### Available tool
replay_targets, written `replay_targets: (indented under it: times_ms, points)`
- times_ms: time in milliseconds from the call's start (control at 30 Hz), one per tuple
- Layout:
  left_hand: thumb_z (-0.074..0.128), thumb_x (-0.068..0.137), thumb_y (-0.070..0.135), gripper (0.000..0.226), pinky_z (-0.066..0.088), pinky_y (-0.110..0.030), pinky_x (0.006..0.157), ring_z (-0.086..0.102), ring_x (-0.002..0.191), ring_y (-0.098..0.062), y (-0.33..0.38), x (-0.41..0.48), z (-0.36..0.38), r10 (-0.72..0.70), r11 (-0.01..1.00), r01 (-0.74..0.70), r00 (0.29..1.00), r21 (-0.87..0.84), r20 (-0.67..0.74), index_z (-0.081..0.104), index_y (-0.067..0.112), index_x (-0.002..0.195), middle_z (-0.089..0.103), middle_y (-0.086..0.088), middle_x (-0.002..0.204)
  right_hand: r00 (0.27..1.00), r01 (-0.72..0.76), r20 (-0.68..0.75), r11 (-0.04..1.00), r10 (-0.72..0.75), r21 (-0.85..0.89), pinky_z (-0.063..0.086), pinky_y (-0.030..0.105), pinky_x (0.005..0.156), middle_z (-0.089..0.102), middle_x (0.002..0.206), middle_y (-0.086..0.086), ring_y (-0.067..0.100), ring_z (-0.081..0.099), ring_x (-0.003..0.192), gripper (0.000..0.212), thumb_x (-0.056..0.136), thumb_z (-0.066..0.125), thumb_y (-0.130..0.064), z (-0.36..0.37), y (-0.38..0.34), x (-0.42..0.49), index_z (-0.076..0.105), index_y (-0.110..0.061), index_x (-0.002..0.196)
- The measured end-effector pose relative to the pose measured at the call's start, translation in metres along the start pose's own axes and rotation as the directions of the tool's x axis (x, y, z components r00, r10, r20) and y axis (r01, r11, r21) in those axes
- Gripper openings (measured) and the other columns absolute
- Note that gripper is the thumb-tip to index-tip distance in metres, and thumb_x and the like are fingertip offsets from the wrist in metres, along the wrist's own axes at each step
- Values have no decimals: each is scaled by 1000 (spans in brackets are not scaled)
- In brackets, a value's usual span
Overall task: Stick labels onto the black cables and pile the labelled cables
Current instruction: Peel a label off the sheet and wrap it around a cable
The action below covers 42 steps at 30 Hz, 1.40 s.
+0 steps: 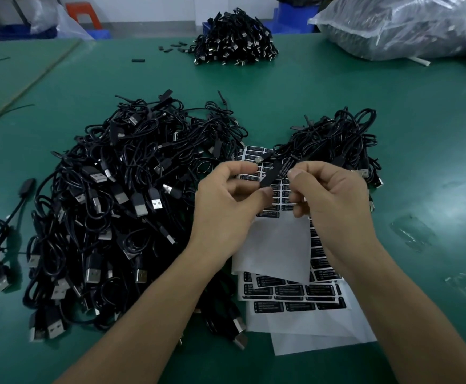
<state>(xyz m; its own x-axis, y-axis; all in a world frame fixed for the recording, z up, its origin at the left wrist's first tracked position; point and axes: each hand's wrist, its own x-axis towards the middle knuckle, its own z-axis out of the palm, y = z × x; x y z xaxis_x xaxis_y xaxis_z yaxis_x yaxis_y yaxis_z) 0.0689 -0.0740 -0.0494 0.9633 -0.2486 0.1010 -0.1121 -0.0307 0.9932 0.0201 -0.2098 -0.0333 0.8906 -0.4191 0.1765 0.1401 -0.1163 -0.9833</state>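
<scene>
My left hand [227, 202] pinches the lower end of a small black controller block [271, 177] that belongs to one black cable. My right hand [328, 194] pinches a black label [287, 167] against the block's upper end. Both hands hover above white label sheets [281, 245] printed with rows of black labels. A big heap of black USB cables [115, 212] lies to the left. To the right, behind my right hand, sits a smaller pile of black cables [337, 142].
Everything lies on a green table [281, 87]. A third heap of cables [234, 41] sits at the far middle, with loose black caps [175, 48] beside it. A clear plastic bag of cables [403, 26] fills the far right. A stray cable [2, 231] lies at the left.
</scene>
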Motion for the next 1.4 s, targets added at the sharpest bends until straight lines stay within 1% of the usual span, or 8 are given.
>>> replay_targets:
  times_ms: [100, 233, 300, 433, 500, 667, 933, 1400]
  points:
    - [82, 82, 11, 32, 60, -38, 86, 76, 85, -17, 0, 1, 0, -8, 999, 9, 1000, -40, 16, 70, 29, 106, 78, 1, 86, 998, -35, 54, 999, 36, -6, 48, 17, 53, 65, 64, -6, 11, 61, 65, 28, 93, 64, -9, 3, 0, -2, 72, -22, 69]
    - [83, 79, 6, 26, 60, -32, 84, 76, 88, -15, 0, 1, 1, 8, 997, -5, 999, -71, 40, 76, 22, 99, 79, 0, 89, 999, -39, 33, 999, 39, -3, 47, 16, 53, 72, 73, 2, 32, 68, 80, 29, 92, 66, -11, 5, -1, -2, 73, -26, 68]
    - [84, 78, 5, 26, 60, -30, 82, 76, 87, -15, 0, 1, 0, 7, 996, -2, 998, -87, 58, 76, 19, 98, 79, 0, 89, 999, -32, 28, 999, 32, -7, 45, 16, 51, 72, 75, 8, 35, 65, 75, 26, 92, 66, -11, 5, -1, -2, 73, -23, 71]
    - [81, 80, 0, 23, 61, -32, 83, 76, 89, -21, -1, 1, -2, -3, 990, 17, 995, -142, 98, 75, 9, 101, 79, -6, 90, 999, -22, 44, 1000, 22, -11, 43, 9, 54, 71, 69, -2, 10, 67, 70, 26, 93, 65, -7, 4, -2, -3, 73, -21, 72]
    - [77, 82, -3, 21, 61, -29, 81, 76, 88, -22, -1, 2, -3, -15, 984, 34, 994, -177, 106, 75, 7, 101, 79, -8, 90, 998, -23, 51, 1000, 23, 2, 44, 7, 55, 72, 68, -5, 5, 68, 69, 26, 93, 64, -6, 4, -4, -3, 72, -20, 72]
    - [76, 82, -4, 22, 60, -27, 79, 76, 87, -21, 1, 2, -2, -35, 979, 54, 995, -199, 95, 75, 11, 98, 79, -8, 89, 997, -26, 66, 1000, 26, 4, 42, 8, 55, 70, 68, -3, 8, 65, 70, 27, 93, 63, -7, 3, -3, -3, 72, -20, 70]
    - [75, 82, -6, 25, 58, -23, 75, 77, 84, -22, 3, 1, -2, -52, 960, 73, 995, -271, 83, 74, 17, 92, 79, -8, 86, 996, -30, 84, 999, 27, 36, 44, 6, 55, 69, 61, -11, -5, 63, 60, 23, 94, 61, -2, 4, -3, -4, 71, -12, 76]
    - [77, 82, -3, 24, 60, -30, 84, 76, 91, -24, 5, 0, -2, -68, 962, 91, 993, -257, 96, 74, 16, 96, 78, -10, 91, 999, -43, 14, 999, 42, 32, 45, 8, 57, 72, 67, -7, -1, 64, 64, 24, 93, 65, -6, 6, 0, -3, 74, -17, 74]
